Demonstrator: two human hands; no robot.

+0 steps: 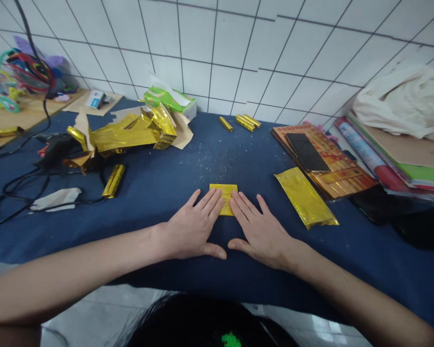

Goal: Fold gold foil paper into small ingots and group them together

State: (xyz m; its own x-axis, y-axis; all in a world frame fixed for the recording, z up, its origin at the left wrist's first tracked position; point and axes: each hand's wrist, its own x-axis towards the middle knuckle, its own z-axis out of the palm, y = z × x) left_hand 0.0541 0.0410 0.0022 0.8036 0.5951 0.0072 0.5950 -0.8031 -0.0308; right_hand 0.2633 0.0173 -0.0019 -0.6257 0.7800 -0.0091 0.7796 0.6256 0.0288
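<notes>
A small rectangle of gold foil paper (226,208) lies flat on the blue cloth near the front of the table. My left hand (197,221) presses on its left side, palm down, fingers stretched out and thumb apart. From the other side my right hand (258,226) lies flat on the foil's right part, its fingers also extended. The fingertips cover both side edges of the piece; its middle and top edge show. A larger gold foil sheet (306,198) rests to the right of my right hand.
Several gold foil rolls (245,122) lie near the tiled wall; another roll (113,181) is at left. Crumpled foil and brown paper (126,132) sit back left, with black cables (21,193) in front. A dark phone (307,152) lies on a stack of gold-red paper (347,168).
</notes>
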